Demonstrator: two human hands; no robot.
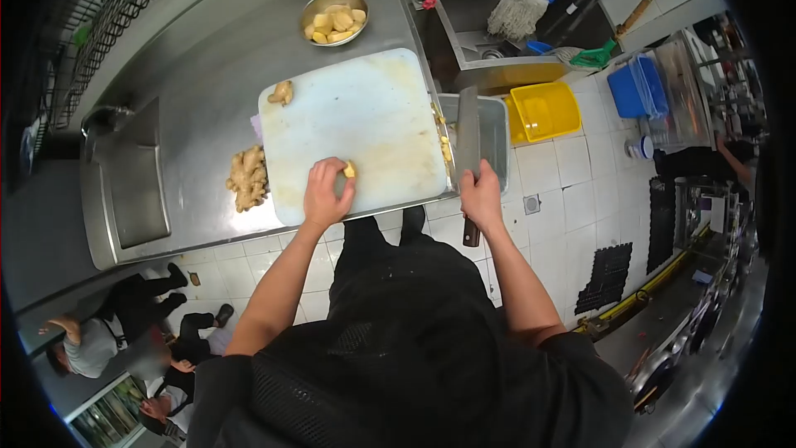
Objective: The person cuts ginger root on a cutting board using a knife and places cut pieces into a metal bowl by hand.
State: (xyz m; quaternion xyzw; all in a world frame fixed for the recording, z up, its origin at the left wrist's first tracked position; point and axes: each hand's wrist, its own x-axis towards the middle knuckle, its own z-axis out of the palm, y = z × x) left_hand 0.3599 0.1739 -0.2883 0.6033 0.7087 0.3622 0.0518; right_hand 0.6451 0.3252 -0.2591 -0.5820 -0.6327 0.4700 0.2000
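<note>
Near the front edge of a white cutting board (365, 116), my left hand (326, 191) is closed with its fingertips on a small piece of ginger (350, 169). My right hand (482, 197) grips a cleaver by its dark handle. The cleaver (468, 129) has its broad blade pointing away from me, just off the board's right side and over a grey bin. An unpeeled ginger chunk (281, 93) lies at the board's far left corner. Beside the board's left edge rests a large ginger root (248, 178). Behind the board, a metal bowl (305, 29) holds several peeled pieces.
Scraps (445, 148) lie along the board's right edge, next to the grey bin (497, 137). A yellow tub (547, 112) stands on the floor beyond it. Sinks (137, 191) are at left and back right, the latter with a mop (518, 12). Other people are at lower left and far right.
</note>
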